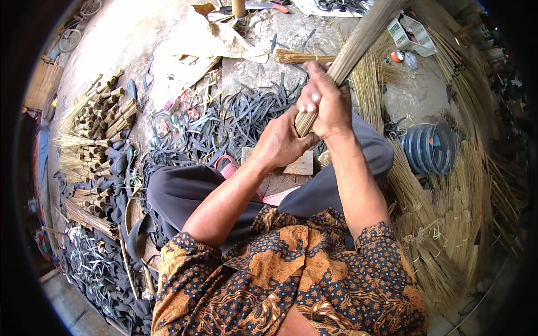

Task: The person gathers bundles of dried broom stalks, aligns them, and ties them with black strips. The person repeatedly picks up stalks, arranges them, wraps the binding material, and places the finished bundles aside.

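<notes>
Both fists clamped around a thick tan bundle of thin broom sticks: right hand wrapped above, left hand gripping its cut end. Bundle raised over grey-trousered knees, slanting up-right. Beyond: black rubber strips, bound stick bundles, blue ribbed tub.

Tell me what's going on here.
A person sits on the ground gripping a bundle of thin broom sticks with both hands. The right hand wraps the bundle higher up, and the left hand clasps its cut end just below. A small wooden block lies on the ground by the knees. Black rubber strips are strewn in front, tied stick bundles are stacked to the left, and loose sticks are heaped to the right beside a blue ribbed container.
</notes>
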`<state>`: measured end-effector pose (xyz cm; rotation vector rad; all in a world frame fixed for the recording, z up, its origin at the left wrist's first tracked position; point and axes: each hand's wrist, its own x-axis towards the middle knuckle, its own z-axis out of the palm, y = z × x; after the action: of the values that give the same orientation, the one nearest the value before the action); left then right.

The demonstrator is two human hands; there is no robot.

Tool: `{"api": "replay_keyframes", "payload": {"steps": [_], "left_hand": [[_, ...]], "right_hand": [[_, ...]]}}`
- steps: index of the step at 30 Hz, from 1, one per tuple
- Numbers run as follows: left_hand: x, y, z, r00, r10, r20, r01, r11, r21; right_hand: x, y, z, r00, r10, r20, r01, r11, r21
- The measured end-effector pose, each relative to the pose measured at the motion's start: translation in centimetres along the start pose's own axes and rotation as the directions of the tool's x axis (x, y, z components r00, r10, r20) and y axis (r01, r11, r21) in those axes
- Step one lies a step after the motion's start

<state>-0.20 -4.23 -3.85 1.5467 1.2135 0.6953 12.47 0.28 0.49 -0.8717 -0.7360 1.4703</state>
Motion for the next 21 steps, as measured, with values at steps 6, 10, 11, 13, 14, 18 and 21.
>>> {"api": "replay_keyframes", "payload": {"steps": [6, 10, 11, 13, 14, 18, 21], "left_hand": [[0.8, 2.9, -5.0, 0.995, -0.044, 0.089, 0.047, 0.998, -0.030], [1.7, 2.8, -11.2, 0.996, -0.084, -0.042, 0.090, 0.981, 0.173], [1.8, 2.6, -12.4, 0.993, -0.058, -0.105, 0.081, 0.970, 0.228], [1.9, 2.1, -14.0, 0.979, -0.079, -0.189, 0.125, 0.961, 0.245], [2.0, 1.8, -14.4, 0.972, -0.102, -0.213, 0.147, 0.967, 0.208], [2.1, 0.4, -15.6, 0.921, -0.214, -0.325, 0.255, 0.963, 0.088], [2.5, -0.4, -16.6, 0.895, -0.229, -0.383, 0.254, 0.967, 0.015]], "right_hand": [[3.0, -1.4, -0.5, 0.905, -0.109, 0.412, 0.155, 0.985, -0.079], [7.2, 0.2, -6.4, 0.963, -0.139, 0.231, 0.223, 0.891, -0.395], [8.1, 1.4, -8.6, 0.998, -0.020, 0.059, 0.046, 0.878, -0.477], [9.0, 5.9, -13.2, 0.967, 0.152, -0.203, -0.238, 0.822, -0.518], [8.9, 8.8, -15.6, 0.936, 0.227, -0.270, -0.339, 0.792, -0.508], [5.5, 20.4, -25.1, 0.667, 0.474, -0.575, -0.742, 0.497, -0.450], [2.9, 26.4, -29.3, 0.540, 0.374, -0.754, -0.842, 0.234, -0.487]]}}
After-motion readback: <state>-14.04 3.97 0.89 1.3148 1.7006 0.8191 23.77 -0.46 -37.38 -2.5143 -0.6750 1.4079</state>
